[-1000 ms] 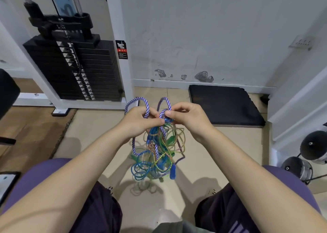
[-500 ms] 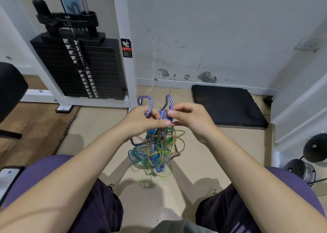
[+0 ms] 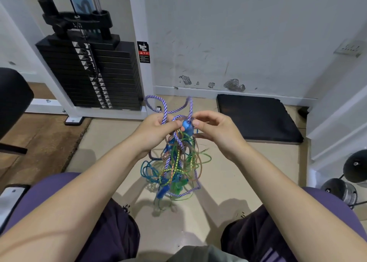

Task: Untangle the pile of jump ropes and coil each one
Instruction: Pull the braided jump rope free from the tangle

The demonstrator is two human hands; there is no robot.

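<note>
A white scuffed wall (image 3: pixel 248 33) with patches of chipped paint near its skirting fills the upper part of the view, and a beige smooth floor (image 3: pixel 228 172) spreads below it. At the left stands a white-framed gym machine with a black stack of weight plates (image 3: pixel 89 76), and on the floor against the wall at the right lies a black square foam mat (image 3: pixel 256 116). Two black round dumbbell ends (image 3: pixel 355 166) sit at the far right edge. The person sits with knees apart in dark purple shorts (image 3: pixel 111 232), both forearms reaching forward. Between the knees, held in the air above the floor, hangs the tangled bundle of thin blue, green, orange and purple-and-white jump ropes (image 3: pixel 174 162); its long axis runs up and down, with loose loops dangling at the lower end and two purple-and-white braided loops (image 3: pixel 158 104) arching up above the hands. The left hand (image 3: pixel 156 130) is clenched round the top of the bundle, gripping the braided cord. The right hand (image 3: pixel 214 130) pinches a blue plastic jump-rope handle (image 3: pixel 187 127) at the top of the tangle, thumb and fingers curled on it; the handle points roughly downward.
</note>
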